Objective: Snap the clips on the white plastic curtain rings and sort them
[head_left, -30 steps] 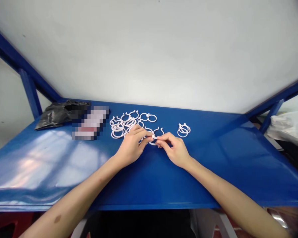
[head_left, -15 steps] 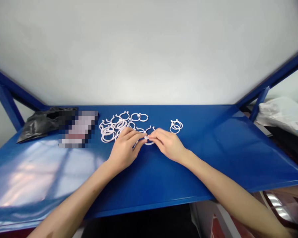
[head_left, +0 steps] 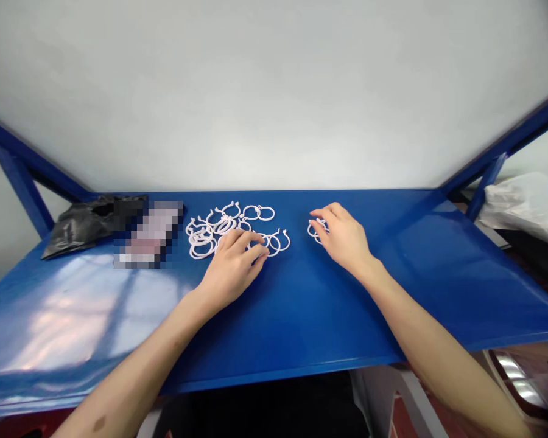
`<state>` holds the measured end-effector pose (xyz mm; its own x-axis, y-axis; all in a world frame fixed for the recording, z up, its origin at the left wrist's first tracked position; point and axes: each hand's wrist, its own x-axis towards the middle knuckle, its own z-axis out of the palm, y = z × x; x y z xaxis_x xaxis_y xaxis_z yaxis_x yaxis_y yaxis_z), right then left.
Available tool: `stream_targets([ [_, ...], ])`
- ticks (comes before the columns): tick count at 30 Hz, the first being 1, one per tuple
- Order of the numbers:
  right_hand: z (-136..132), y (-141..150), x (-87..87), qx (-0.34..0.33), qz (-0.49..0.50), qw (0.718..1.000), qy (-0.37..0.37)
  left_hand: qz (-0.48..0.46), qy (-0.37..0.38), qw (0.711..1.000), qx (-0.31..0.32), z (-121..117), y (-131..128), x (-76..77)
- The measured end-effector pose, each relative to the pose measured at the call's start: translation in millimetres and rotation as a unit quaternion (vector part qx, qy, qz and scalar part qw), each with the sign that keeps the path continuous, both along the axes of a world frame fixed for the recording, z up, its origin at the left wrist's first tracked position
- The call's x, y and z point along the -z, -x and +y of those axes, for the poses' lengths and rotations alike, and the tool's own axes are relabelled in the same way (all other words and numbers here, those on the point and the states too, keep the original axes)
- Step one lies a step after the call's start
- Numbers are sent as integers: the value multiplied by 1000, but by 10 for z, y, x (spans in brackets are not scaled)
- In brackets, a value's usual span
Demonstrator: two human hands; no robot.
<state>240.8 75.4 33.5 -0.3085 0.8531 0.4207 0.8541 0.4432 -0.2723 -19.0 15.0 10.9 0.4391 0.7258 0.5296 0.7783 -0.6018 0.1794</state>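
Several white open rings with small knobbed ends (head_left: 201,246) lie in an overlapping pile on the blue tabletop (head_left: 292,322). My left hand (head_left: 232,264) rests over the right side of this pile, thumb and index finger a little apart. One ring (head_left: 287,241) shows just beyond its fingertips; other rings are partly hidden under the hand. Farther right, my right hand (head_left: 344,237) is at a small separate group of rings (head_left: 318,231). Its thumb and index finger are parted over them, and the hand covers part of the group.
At the back left lies a black plastic bag (head_left: 75,228), with a blurred-out flat object (head_left: 153,231) beside it. Blue frame bars (head_left: 21,176) rise at both sides, and a pale wall (head_left: 265,97) stands behind. Beyond the right edge is a clear plastic bag (head_left: 525,201).
My hands were together at a ring beside the pile. Since then my right hand has moved right to the small group, its fingers parting. My left hand has stayed by the pile.
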Motion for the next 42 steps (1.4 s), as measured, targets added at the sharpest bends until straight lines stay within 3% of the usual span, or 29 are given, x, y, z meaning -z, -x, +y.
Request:
stream_targets([
  [3,-142,202,55,-108,99,988,44,-24,-21,999,20,-8,5,-40],
  [7,-296,425,185,-209,182,950,146,-44,-18,998,34,-16,7,-64],
  [14,-334,456,279,-210,246,927,188,-86,-17,995,45,-7,-19,-50],
  [18,-333,442,261,-194,270,930,156,-146,16,989,27,-31,-47,-72],
  [22,-345,455,270,-176,290,935,105,-201,110,973,-28,-76,-68,-96],
  [28,-408,476,300,-196,244,946,81,-217,187,956,-64,-83,-87,-73],
  [33,-419,474,322,-234,236,939,83,-226,173,957,-63,-87,-89,-21],
  [38,-403,449,347,-301,197,933,32,-208,124,970,-35,-115,-101,35],
  [42,-379,454,332,-316,163,935,5,-167,102,981,-8,-94,-93,39],
])
